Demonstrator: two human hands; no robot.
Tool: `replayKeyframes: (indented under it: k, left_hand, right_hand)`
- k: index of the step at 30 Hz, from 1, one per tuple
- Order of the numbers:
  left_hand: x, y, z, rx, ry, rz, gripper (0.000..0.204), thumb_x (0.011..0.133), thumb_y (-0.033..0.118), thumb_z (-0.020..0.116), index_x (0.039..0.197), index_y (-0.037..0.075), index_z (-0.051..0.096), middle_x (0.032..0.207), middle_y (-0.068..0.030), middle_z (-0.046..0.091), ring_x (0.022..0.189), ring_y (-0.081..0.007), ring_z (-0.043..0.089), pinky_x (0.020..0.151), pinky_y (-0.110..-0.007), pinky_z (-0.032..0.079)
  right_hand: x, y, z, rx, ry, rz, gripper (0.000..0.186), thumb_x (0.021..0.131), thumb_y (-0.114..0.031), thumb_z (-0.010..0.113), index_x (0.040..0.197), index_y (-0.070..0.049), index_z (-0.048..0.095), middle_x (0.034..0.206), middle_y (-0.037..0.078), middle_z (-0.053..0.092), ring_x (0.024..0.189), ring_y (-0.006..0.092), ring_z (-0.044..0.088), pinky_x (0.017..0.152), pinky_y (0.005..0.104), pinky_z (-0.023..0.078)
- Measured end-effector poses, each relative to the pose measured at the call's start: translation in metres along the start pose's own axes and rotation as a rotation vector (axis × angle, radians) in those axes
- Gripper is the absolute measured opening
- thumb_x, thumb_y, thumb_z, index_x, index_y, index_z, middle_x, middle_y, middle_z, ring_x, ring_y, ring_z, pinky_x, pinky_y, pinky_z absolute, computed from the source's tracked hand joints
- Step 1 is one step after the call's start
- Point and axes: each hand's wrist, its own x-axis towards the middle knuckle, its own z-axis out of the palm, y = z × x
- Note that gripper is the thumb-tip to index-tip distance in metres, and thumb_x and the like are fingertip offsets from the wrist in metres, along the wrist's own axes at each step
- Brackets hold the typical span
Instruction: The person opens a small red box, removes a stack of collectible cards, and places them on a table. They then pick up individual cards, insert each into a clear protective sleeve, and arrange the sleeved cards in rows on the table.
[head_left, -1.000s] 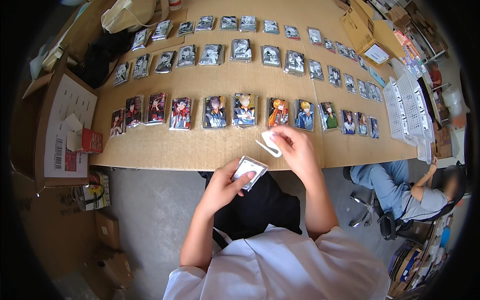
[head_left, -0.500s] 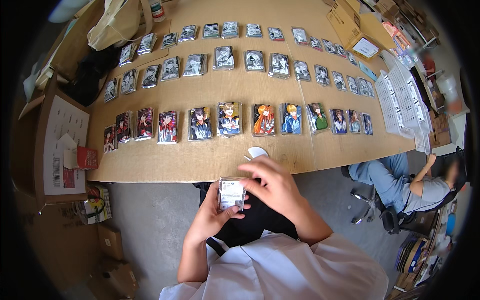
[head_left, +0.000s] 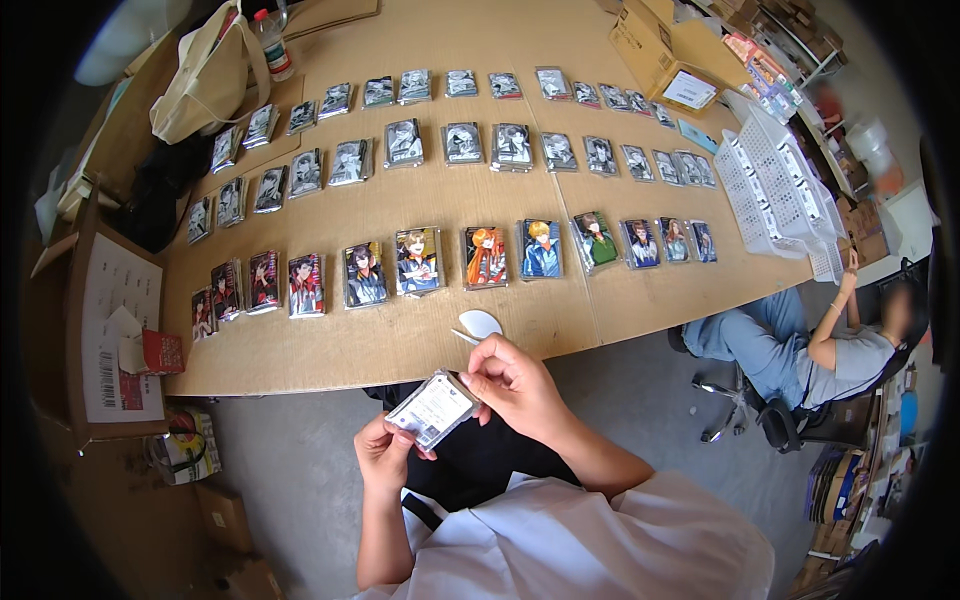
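Note:
Over my lap, just off the table's front edge, I hold a stack of cards in clear wrapping, a white printed label side facing up. My left hand pinches its lower left corner, thumb on top. My right hand is closed on the upper right edge, thumb and fingers pressed together there. The stack lies slanted between them. On the table beyond my right hand is a small white rounded piece with a thin strip; I cannot tell its kind. Colour-printed card stacks make up the nearest row on the table.
Two rows of grey-printed card stacks stand farther back. White plastic baskets and an open carton are at the right. At the left are a cardboard box, a cloth bag and a bottle. A seated person is at the right.
My right hand has come down from a blurred, raised position onto the card stack's edge. The stack has turned from upright to slanted. The whole view has shifted.

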Motion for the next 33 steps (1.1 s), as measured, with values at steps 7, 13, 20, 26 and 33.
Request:
replayKeyframes:
  k: [7, 13, 20, 26, 33]
  left_hand:
    - [-0.008, -0.003, 0.004, -0.04, 0.155, 0.083, 0.032, 0.104, 0.031, 0.072, 0.09, 0.004, 0.062, 0.085, -0.0109, 0.073, 0.055, -0.0129, 0.063, 0.047, -0.026, 0.052]
    - [-0.013, -0.006, -0.01, 0.165, 0.2, 0.172, 0.033, 0.105, 0.03, 0.07, 0.085, 0.007, 0.056, 0.077, -0.005, 0.065, 0.056, -0.0095, 0.057, 0.048, -0.024, 0.047]
    - [-0.006, 0.019, 0.007, 0.494, 0.181, 0.255, 0.034, 0.108, 0.02, 0.065, 0.081, 0.005, 0.052, 0.078, -0.0044, 0.063, 0.061, -0.0085, 0.057, 0.054, -0.025, 0.048]
    - [0.001, 0.022, 0.007, 0.435, 0.453, 0.203, 0.024, 0.106, 0.012, 0.069, 0.086, 0.0, 0.063, 0.067, -0.0006, 0.061, 0.053, -0.0061, 0.054, 0.047, -0.024, 0.04]
    - [0.019, 0.026, 0.009, -0.087, 0.499, 0.156, 0.029, 0.114, 0.028, 0.053, 0.12, 0.002, 0.064, 0.109, -0.0122, 0.07, 0.095, -0.0201, 0.071, 0.082, -0.033, 0.06]
  right_hand:
    - [-0.006, 0.008, 0.013, 0.157, -0.025, -0.061, 0.009, 0.11, -0.003, 0.058, 0.116, 0.001, 0.063, 0.098, 0.007, 0.071, 0.083, 0.0123, 0.073, 0.065, 0.027, 0.064]
    - [-0.005, 0.015, 0.014, 0.23, -0.077, 0.06, 0.025, 0.111, -0.014, 0.061, 0.122, 0.008, 0.066, 0.105, 0.01, 0.073, 0.088, 0.0133, 0.073, 0.071, 0.0288, 0.065]
    - [0.001, 0.026, 0.01, 0.224, -0.048, 0.117, 0.025, 0.111, -0.018, 0.064, 0.12, 0.005, 0.067, 0.1, 0.006, 0.073, 0.082, 0.0106, 0.069, 0.067, 0.0265, 0.059]
    - [0.0, 0.013, 0.02, 0.05, 0.183, -0.095, 0.016, 0.109, -0.012, 0.065, 0.114, 0.004, 0.065, 0.087, 0.005, 0.069, 0.069, 0.0095, 0.067, 0.057, 0.0234, 0.052]
    - [-0.012, -0.011, 0.047, -0.217, 0.055, -0.596, 0.019, 0.09, 0.0, 0.082, 0.107, 0.004, 0.073, 0.114, 0.02, 0.08, 0.102, 0.027, 0.08, 0.087, 0.034, 0.066]
